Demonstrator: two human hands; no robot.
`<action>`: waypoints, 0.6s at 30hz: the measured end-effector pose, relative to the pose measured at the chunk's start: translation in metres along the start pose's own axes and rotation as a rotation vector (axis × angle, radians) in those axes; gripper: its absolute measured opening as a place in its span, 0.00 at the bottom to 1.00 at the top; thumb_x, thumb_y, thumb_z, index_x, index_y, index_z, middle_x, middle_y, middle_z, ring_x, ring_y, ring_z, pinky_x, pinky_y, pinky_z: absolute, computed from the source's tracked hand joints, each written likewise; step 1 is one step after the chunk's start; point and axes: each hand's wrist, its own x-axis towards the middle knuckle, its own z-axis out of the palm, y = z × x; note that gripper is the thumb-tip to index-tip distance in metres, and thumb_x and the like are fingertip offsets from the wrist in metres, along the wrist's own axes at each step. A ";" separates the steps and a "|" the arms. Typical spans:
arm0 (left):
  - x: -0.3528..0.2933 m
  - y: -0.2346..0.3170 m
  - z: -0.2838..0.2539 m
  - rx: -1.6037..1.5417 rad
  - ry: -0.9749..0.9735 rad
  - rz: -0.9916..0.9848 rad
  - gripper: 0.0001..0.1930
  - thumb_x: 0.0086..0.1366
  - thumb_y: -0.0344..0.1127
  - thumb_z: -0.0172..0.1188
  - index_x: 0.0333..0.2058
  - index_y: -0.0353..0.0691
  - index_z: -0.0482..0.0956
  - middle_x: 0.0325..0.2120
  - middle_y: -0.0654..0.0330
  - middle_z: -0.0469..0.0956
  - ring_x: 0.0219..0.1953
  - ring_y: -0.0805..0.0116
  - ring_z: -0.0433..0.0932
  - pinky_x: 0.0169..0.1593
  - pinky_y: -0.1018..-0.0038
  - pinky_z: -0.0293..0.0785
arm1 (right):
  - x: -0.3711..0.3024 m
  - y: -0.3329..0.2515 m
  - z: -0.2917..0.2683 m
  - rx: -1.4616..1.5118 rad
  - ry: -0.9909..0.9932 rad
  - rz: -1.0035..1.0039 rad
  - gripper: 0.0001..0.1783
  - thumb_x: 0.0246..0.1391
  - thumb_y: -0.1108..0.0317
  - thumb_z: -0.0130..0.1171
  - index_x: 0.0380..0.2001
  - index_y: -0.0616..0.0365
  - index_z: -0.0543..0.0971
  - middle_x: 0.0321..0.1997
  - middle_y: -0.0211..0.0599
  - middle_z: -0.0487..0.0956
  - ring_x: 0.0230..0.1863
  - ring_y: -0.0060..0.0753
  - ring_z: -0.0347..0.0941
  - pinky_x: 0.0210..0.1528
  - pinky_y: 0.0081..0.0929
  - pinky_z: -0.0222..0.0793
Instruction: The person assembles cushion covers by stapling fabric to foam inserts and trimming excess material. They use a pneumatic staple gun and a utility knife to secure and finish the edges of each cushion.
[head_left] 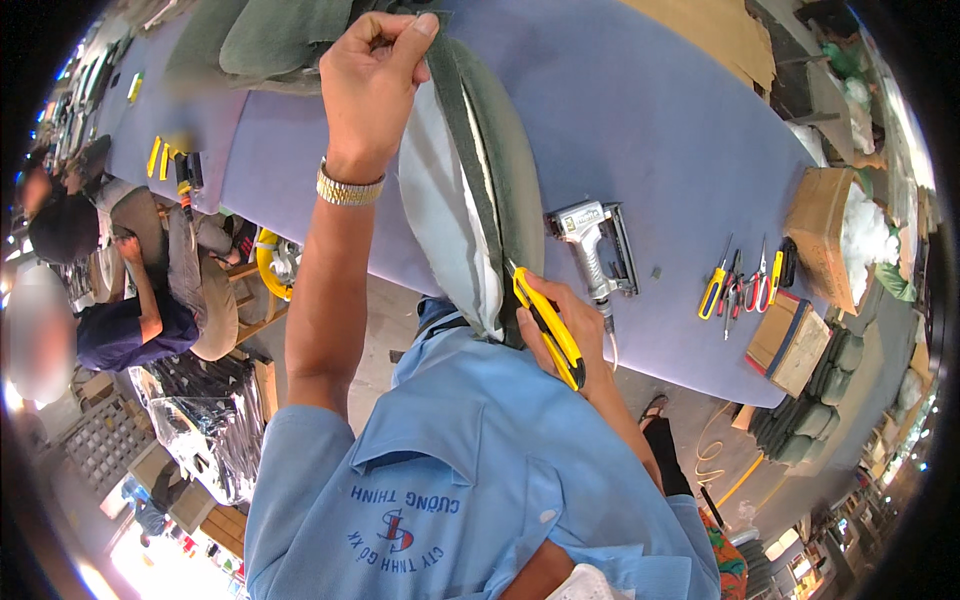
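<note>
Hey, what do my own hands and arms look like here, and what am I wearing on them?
Both your left hand and right hand are ungloved. A gold-and-silver linked metal band circles your left wrist. Your light blue sleeves are short, leaving the forearms bare.

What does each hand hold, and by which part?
The right hand grips a slim yellow-and-black utility knife by its handle; the left hand pinches the dark green fabric strip near its far end.

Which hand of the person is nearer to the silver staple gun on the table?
Right. The right hand, holding a yellow cutter, is below and slightly left of the staple gun in the picture; the left hand is farther, up-left, pinching green fabric.
</note>
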 end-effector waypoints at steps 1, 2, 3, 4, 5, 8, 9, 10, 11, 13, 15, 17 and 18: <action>0.003 -0.002 -0.004 0.019 0.003 0.007 0.10 0.69 0.38 0.69 0.38 0.36 0.84 0.22 0.67 0.78 0.23 0.83 0.72 0.26 0.84 0.66 | -0.003 -0.001 -0.001 -0.023 0.006 0.005 0.20 0.55 0.72 0.69 0.52 0.61 0.81 0.38 0.47 0.86 0.33 0.42 0.84 0.38 0.31 0.79; 0.003 -0.003 -0.009 0.039 0.009 0.013 0.11 0.69 0.39 0.69 0.38 0.36 0.84 0.22 0.66 0.78 0.23 0.82 0.73 0.27 0.84 0.67 | -0.005 -0.003 -0.003 -0.046 0.009 0.008 0.20 0.55 0.73 0.69 0.52 0.61 0.81 0.39 0.47 0.86 0.34 0.43 0.84 0.38 0.31 0.79; -0.003 0.004 -0.002 0.065 0.034 -0.008 0.12 0.69 0.41 0.69 0.38 0.36 0.85 0.22 0.66 0.79 0.24 0.82 0.74 0.27 0.83 0.68 | -0.007 -0.003 -0.003 -0.059 0.009 0.002 0.20 0.55 0.73 0.69 0.52 0.61 0.81 0.40 0.48 0.86 0.35 0.43 0.85 0.39 0.32 0.80; -0.007 0.011 0.008 0.101 0.072 -0.028 0.13 0.69 0.42 0.68 0.38 0.36 0.85 0.23 0.65 0.80 0.24 0.82 0.76 0.28 0.83 0.70 | -0.010 -0.001 -0.002 0.002 0.002 0.091 0.20 0.56 0.73 0.68 0.52 0.62 0.81 0.43 0.50 0.86 0.40 0.45 0.86 0.44 0.33 0.81; -0.010 0.008 0.008 0.220 0.001 -0.044 0.15 0.70 0.45 0.67 0.39 0.36 0.85 0.26 0.63 0.83 0.25 0.81 0.77 0.28 0.82 0.72 | -0.015 0.004 0.000 0.049 -0.004 0.135 0.20 0.57 0.71 0.68 0.53 0.62 0.81 0.46 0.51 0.87 0.43 0.45 0.86 0.48 0.34 0.80; -0.047 -0.026 0.013 0.275 0.043 0.124 0.14 0.65 0.40 0.71 0.34 0.33 0.82 0.26 0.50 0.82 0.25 0.60 0.84 0.31 0.66 0.78 | -0.013 -0.002 -0.003 0.038 -0.026 0.134 0.20 0.59 0.71 0.66 0.53 0.63 0.81 0.49 0.51 0.86 0.46 0.42 0.86 0.50 0.33 0.80; -0.072 -0.025 0.014 0.369 0.063 0.140 0.14 0.64 0.41 0.70 0.32 0.35 0.81 0.26 0.47 0.81 0.27 0.54 0.83 0.32 0.63 0.78 | -0.014 0.000 -0.004 0.020 -0.027 0.126 0.19 0.59 0.71 0.66 0.54 0.63 0.81 0.49 0.51 0.86 0.46 0.41 0.86 0.49 0.32 0.79; -0.097 -0.019 0.012 0.455 0.015 0.038 0.15 0.65 0.43 0.69 0.29 0.36 0.80 0.25 0.49 0.81 0.26 0.54 0.83 0.32 0.62 0.78 | -0.015 0.008 -0.001 0.012 0.006 0.057 0.20 0.59 0.70 0.66 0.54 0.62 0.81 0.47 0.49 0.87 0.43 0.39 0.86 0.47 0.30 0.79; -0.124 -0.031 0.010 0.476 0.008 0.008 0.18 0.65 0.47 0.69 0.28 0.37 0.80 0.24 0.49 0.81 0.26 0.52 0.83 0.32 0.61 0.78 | -0.014 0.006 -0.001 0.002 -0.023 0.062 0.20 0.59 0.70 0.66 0.54 0.62 0.81 0.46 0.48 0.87 0.42 0.37 0.86 0.46 0.30 0.79; -0.167 -0.048 0.006 0.589 -0.132 -0.084 0.21 0.64 0.51 0.70 0.25 0.38 0.80 0.22 0.53 0.79 0.26 0.57 0.82 0.32 0.62 0.77 | -0.012 0.000 -0.003 -0.022 -0.056 0.061 0.21 0.59 0.70 0.66 0.55 0.61 0.81 0.43 0.46 0.87 0.38 0.34 0.85 0.43 0.28 0.79; -0.194 -0.055 0.005 0.600 -0.169 -0.099 0.22 0.61 0.55 0.71 0.31 0.39 0.80 0.27 0.53 0.82 0.30 0.54 0.83 0.35 0.58 0.78 | -0.014 0.005 -0.001 -0.014 -0.039 -0.031 0.20 0.60 0.71 0.65 0.55 0.62 0.81 0.42 0.44 0.87 0.36 0.27 0.82 0.40 0.26 0.77; -0.196 -0.049 0.009 0.620 -0.242 -0.160 0.27 0.57 0.57 0.74 0.38 0.39 0.77 0.32 0.50 0.83 0.33 0.47 0.83 0.37 0.57 0.79 | -0.012 0.005 0.001 0.028 -0.007 -0.096 0.20 0.60 0.73 0.64 0.55 0.63 0.80 0.43 0.46 0.86 0.39 0.27 0.83 0.44 0.25 0.77; -0.195 -0.052 0.011 0.644 -0.267 -0.122 0.28 0.57 0.57 0.73 0.39 0.38 0.75 0.32 0.48 0.82 0.35 0.44 0.83 0.38 0.55 0.79 | -0.012 0.001 -0.001 0.048 -0.018 -0.083 0.20 0.61 0.73 0.63 0.56 0.63 0.80 0.43 0.46 0.86 0.40 0.27 0.83 0.45 0.25 0.77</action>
